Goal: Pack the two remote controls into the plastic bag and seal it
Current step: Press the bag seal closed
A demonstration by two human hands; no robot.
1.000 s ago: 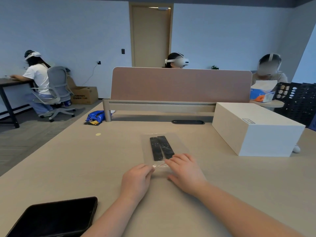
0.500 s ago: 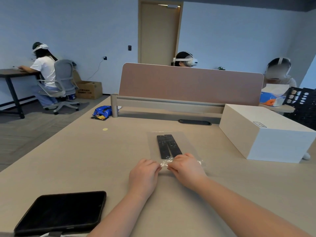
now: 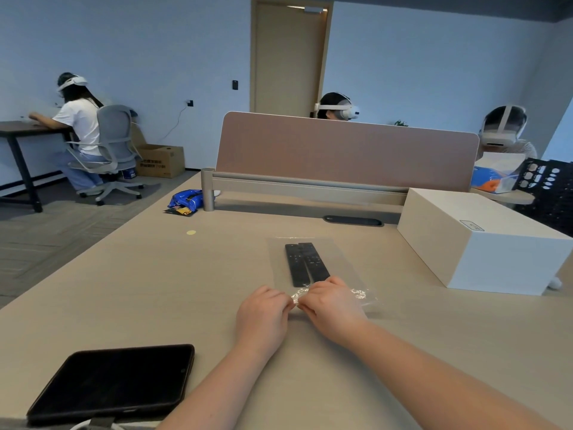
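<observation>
Two slim black remote controls (image 3: 305, 263) lie side by side inside a clear plastic bag (image 3: 338, 259) that rests flat on the beige table. The bag's near edge is crumpled. My left hand (image 3: 262, 318) and my right hand (image 3: 333, 305) sit knuckle to knuckle at that near edge, and the fingers of both pinch the bag's opening between them. The near ends of the remotes touch my right fingers.
A black tablet (image 3: 114, 383) lies at the near left with a cable. A large white box (image 3: 477, 243) stands to the right. A brown divider panel (image 3: 344, 150) crosses the table's far side, with a blue snack packet (image 3: 184, 201) by its post. People sit beyond.
My hands have drawn together from spread positions to meet at the middle of the bag's near edge, which is now bunched. The view has tilted slightly.
</observation>
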